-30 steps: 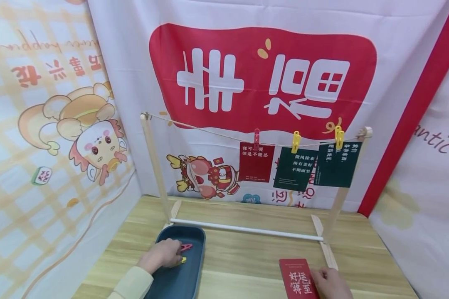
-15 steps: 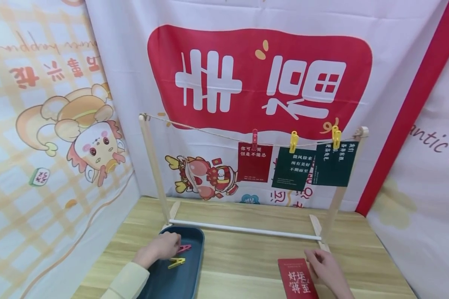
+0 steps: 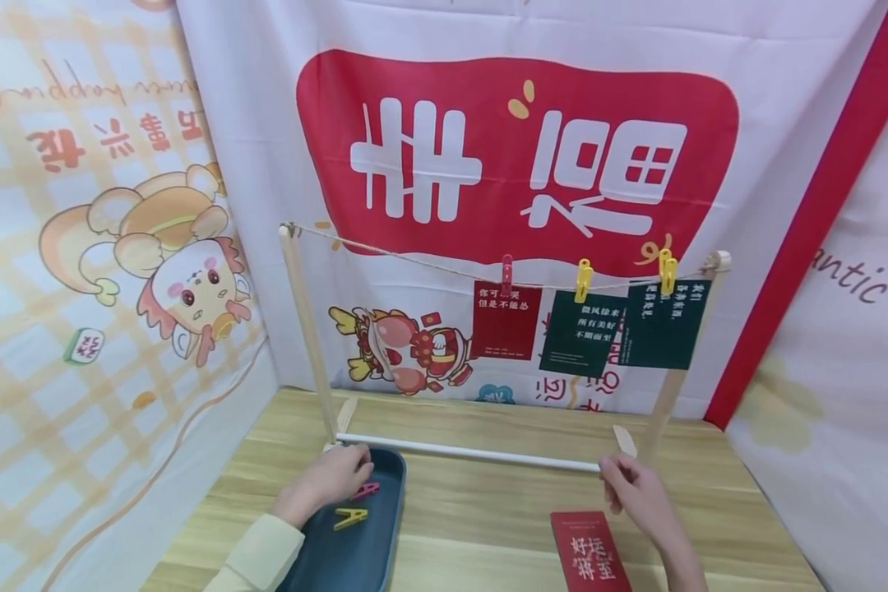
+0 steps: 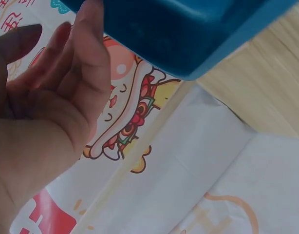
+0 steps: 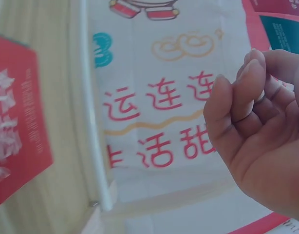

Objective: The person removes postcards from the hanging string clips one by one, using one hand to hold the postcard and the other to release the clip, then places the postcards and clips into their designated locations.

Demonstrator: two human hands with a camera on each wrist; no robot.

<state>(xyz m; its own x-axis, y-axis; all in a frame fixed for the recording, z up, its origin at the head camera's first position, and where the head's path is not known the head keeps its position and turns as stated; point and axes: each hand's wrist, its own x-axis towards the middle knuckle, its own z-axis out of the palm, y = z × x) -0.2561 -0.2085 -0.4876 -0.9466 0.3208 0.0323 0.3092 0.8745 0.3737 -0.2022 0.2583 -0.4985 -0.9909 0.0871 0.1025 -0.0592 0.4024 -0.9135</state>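
Observation:
In the head view my left hand [image 3: 339, 475] hovers over the far end of the dark blue tray [image 3: 398, 501], fingers loosely bent. A red clothespin [image 3: 365, 491] and a yellow clothespin [image 3: 351, 518] lie in the tray beneath it. The left wrist view shows the thumb apart from the fingers, with nothing between them. My right hand [image 3: 635, 487] is raised near the right end of the white rod, its fingers loosely curled around nothing visible. Closer to the front, a red card [image 3: 590, 552] with white writing lies on the table.
A wooden frame with a white rod [image 3: 474, 454] stands behind the tray. From its rope [image 3: 407, 261] hang a red card [image 3: 506, 325] and two dark green cards [image 3: 579, 337], pinned by red and yellow clothespins. Printed cloth [image 3: 414, 164] surrounds the wooden table [image 3: 474, 510].
My right hand has lifted away from the red card toward the white rod. The left hand has risen off the clothespins and shifted forward, leaving both in the tray.

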